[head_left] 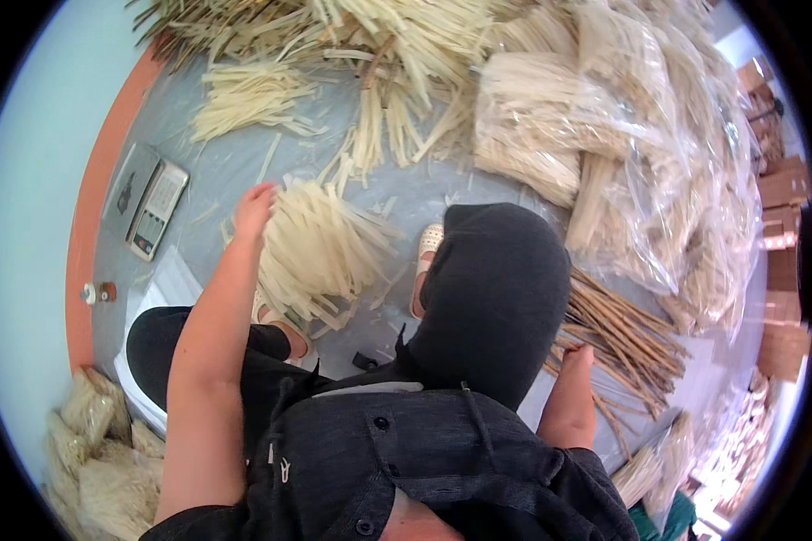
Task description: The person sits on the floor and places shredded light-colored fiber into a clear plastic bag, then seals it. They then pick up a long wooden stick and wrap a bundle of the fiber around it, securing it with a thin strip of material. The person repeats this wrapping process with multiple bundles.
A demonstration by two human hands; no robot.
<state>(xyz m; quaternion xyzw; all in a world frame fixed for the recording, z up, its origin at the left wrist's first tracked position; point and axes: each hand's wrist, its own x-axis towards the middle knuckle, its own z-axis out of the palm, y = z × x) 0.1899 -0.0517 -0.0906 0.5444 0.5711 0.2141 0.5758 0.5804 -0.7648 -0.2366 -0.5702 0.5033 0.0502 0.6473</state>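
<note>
My left hand (254, 211) is at the left edge of a loose pile of pale, flat strips (320, 248) on the floor between my feet. Its fingers stretch toward the strip ends, and no held thing shows in it. To my right, my closed right hand (576, 359) is at the near ends of a bundle of thin brown sticks (624, 334). The fingers curl at the sticks, partly hidden from this view.
A digital scale (158, 209) stands by the left wall. More pale strips (253, 97) lie ahead. Clear plastic bags of strips (550, 117) are heaped at the far right, with other bags (99, 442) at the near left. Cardboard boxes (783, 270) line the right side.
</note>
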